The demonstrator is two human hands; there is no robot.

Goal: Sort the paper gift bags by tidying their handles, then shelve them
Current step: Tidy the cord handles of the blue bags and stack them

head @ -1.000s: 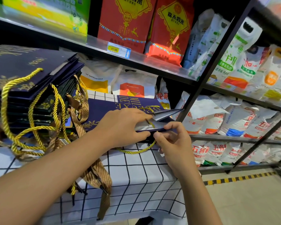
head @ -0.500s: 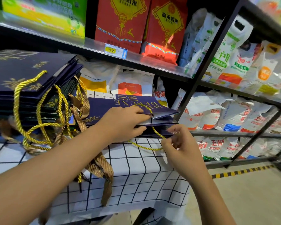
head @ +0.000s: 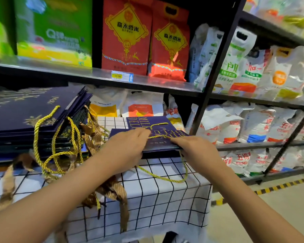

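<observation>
A flat navy paper gift bag point(head: 158, 140) with gold lettering is held down on a white tablecloth with a black grid point(head: 156, 199), on top of another navy bag point(head: 144, 121) lying just behind it. The left hand point(head: 125, 148) is laid over the bag's left part, its fingers curled at the gold cord handle point(head: 158, 136) that is drawn across the bag's face. The right hand point(head: 195, 148) is set at the bag's near right edge, fingers bent over it; whether the cord is pinched there cannot be told. A second loop of gold cord point(head: 165, 178) is seen hanging from the bag's near edge onto the cloth. To the left, a tall stack of navy gift bags point(head: 25, 120) is piled on the same table, with gold cords point(head: 54, 155) and brown ribbon handles point(head: 116, 190) spilling from its side. Behind, red rice packs point(head: 128, 35) and a price tag point(head: 122, 76) are shown on a metal shelf point(head: 77, 74).
</observation>
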